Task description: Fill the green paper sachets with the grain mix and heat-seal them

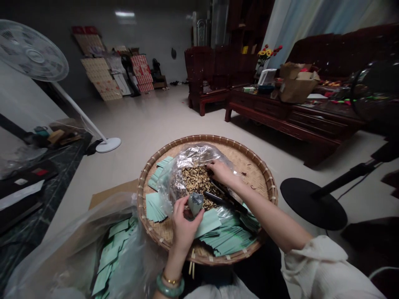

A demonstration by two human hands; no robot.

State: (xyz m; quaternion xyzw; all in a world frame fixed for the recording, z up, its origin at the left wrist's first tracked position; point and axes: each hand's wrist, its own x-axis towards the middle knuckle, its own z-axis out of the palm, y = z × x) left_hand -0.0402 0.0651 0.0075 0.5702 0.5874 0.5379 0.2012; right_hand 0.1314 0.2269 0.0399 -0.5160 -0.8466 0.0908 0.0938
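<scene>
My left hand [182, 222] is closed around a small green packet [195, 204], held upright with its greyish, foil-like mouth toward me. Farther away, my right hand [222, 172] reaches over a clear plastic bag [199, 153] of loose dried bits [196, 179], tan and dark brown. Its fingers are pinched together at the far right edge of the bits; what is between them is hidden. A long black-handled tool [216, 199] lies across the bits below my right forearm. The bag rests in a round woven bamboo tray [149, 166].
Flat green packets [230, 236] lie fanned at the tray's near side, with more packets [155, 207] on its left. A large plastic bag [68, 249] of green packets stands at lower left. Fans stand left [109, 144] and right [313, 203]. A wooden table [293, 116] is beyond.
</scene>
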